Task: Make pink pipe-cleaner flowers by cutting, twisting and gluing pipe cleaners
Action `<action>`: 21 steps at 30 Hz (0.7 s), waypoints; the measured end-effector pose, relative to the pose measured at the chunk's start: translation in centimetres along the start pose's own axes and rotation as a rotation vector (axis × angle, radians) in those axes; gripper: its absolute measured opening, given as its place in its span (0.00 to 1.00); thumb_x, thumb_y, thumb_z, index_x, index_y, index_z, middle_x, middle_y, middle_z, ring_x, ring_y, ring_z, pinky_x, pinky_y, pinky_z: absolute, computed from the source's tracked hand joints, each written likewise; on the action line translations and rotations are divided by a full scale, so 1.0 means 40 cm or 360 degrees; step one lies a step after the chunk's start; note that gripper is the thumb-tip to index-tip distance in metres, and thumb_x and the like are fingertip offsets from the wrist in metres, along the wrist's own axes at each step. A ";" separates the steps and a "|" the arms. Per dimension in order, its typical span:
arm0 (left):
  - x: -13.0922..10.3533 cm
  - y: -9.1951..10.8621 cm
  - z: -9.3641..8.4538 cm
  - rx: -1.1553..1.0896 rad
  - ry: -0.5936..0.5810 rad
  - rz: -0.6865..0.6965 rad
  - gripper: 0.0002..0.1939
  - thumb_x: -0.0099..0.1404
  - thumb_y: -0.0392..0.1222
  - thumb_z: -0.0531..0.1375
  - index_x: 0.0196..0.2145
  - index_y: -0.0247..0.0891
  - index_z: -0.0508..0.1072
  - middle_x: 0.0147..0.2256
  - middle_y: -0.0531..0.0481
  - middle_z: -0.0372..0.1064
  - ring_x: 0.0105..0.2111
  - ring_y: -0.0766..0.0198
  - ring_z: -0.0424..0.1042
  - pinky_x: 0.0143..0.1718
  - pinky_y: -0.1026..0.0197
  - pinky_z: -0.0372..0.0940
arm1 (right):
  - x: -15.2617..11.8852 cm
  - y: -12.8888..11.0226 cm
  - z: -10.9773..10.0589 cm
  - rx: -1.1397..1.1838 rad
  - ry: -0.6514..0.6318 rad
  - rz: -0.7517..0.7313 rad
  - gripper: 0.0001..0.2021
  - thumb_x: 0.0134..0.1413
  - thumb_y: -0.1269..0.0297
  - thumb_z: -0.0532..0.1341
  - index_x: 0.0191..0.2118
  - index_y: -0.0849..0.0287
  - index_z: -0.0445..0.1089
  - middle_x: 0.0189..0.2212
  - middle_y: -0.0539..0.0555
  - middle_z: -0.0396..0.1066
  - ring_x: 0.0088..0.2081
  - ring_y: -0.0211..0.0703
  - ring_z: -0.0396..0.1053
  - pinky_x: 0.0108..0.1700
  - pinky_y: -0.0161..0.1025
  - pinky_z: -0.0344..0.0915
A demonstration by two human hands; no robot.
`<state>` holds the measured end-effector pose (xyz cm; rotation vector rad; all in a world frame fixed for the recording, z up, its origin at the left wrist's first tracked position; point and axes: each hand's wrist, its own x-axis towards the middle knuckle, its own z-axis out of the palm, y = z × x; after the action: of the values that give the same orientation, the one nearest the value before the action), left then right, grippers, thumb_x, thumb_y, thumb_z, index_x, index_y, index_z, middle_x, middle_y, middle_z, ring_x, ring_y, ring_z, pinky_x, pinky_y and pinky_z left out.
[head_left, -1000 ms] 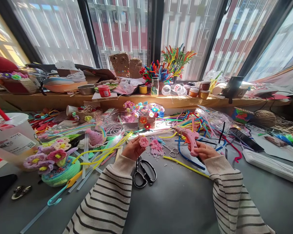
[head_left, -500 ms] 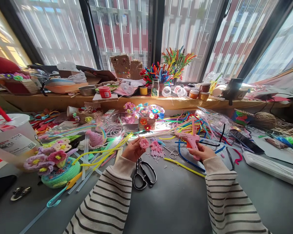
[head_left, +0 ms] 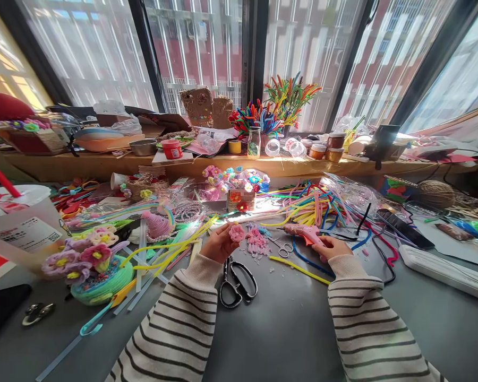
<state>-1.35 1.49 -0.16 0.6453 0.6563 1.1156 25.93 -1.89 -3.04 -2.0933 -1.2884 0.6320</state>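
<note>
Between the fingertips of my left hand (head_left: 219, 243) is a small pink fluffy flower (head_left: 237, 232), held above the table. My right hand (head_left: 333, 248) is wrapped round the handle of a pink hot glue gun (head_left: 307, 233) with an orange trigger; its nozzle points left. A pile of pink fuzzy pieces (head_left: 257, 241) lies just right of the flower. Small silver scissors (head_left: 284, 248) rest between that pile and the glue gun. Black-handled scissors (head_left: 238, 284) lie close below my left hand, their blades partly hidden by it.
Yellow pipe cleaners (head_left: 300, 269) lie near my right hand. On the left stand a drink cup (head_left: 24, 228) and a green round piece with fuzzy flowers (head_left: 101, 281). A white case (head_left: 442, 270) and a phone (head_left: 406, 228) lie right. A cluttered ledge (head_left: 207, 168) runs behind.
My right hand has tipped the glue gun from upright toward level and brought it slightly left, nozzle toward the flower. My left hand still holds the flower in nearly the same place.
</note>
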 end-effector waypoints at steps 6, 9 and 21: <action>0.000 -0.003 -0.002 -0.0026 -0.0024 0.0001 0.03 0.51 0.30 0.55 0.24 0.33 0.68 0.19 0.54 0.66 0.16 0.75 0.64 0.16 0.72 0.63 | 0.008 0.012 0.009 -0.0186 0.0070 0.0023 0.19 0.33 0.60 0.59 0.36 0.64 0.65 0.24 0.54 0.69 0.18 0.40 0.64 0.25 0.38 0.61; 0.001 -0.003 -0.003 -0.0020 -0.0067 0.0015 0.02 0.49 0.31 0.57 0.24 0.33 0.69 0.19 0.54 0.66 0.16 0.75 0.65 0.16 0.73 0.63 | 0.008 0.023 0.007 -0.0200 0.0187 -0.0055 0.20 0.33 0.59 0.59 0.37 0.65 0.64 0.27 0.56 0.69 0.20 0.39 0.64 0.26 0.38 0.61; 0.000 -0.024 -0.005 0.0188 -0.0539 -0.0065 0.10 0.40 0.41 0.63 0.17 0.30 0.68 0.15 0.55 0.62 0.13 0.77 0.60 0.13 0.74 0.56 | -0.096 -0.175 0.091 0.0825 -0.0019 -0.1140 0.11 0.44 0.59 0.55 0.27 0.60 0.68 0.25 0.54 0.67 0.27 0.39 0.63 0.23 0.33 0.57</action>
<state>-0.91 1.22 -1.01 0.8947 0.4432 0.9064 17.58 -2.01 -0.41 -1.1093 -1.5486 0.5643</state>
